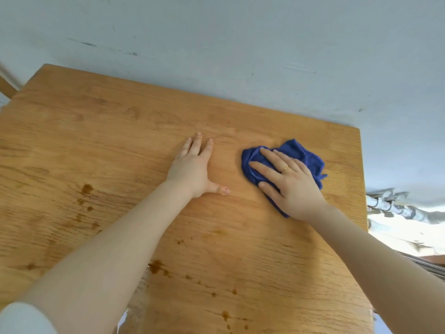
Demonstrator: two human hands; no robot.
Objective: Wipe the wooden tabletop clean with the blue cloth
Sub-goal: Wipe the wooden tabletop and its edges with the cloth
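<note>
The wooden tabletop fills most of the view. A crumpled blue cloth lies on its far right part. My right hand presses flat on the cloth with straight, spread fingers; a gold ring is on one finger. My left hand rests flat on the bare wood to the left of the cloth, fingers straight, thumb out to the right. Brown liquid spots and a larger stain mark the nearer part of the table, partly hidden under my left forearm.
A pale wall stands right behind the table's far edge. The table's right edge drops off beside a wrapped pipe. A wooden piece shows at the far left.
</note>
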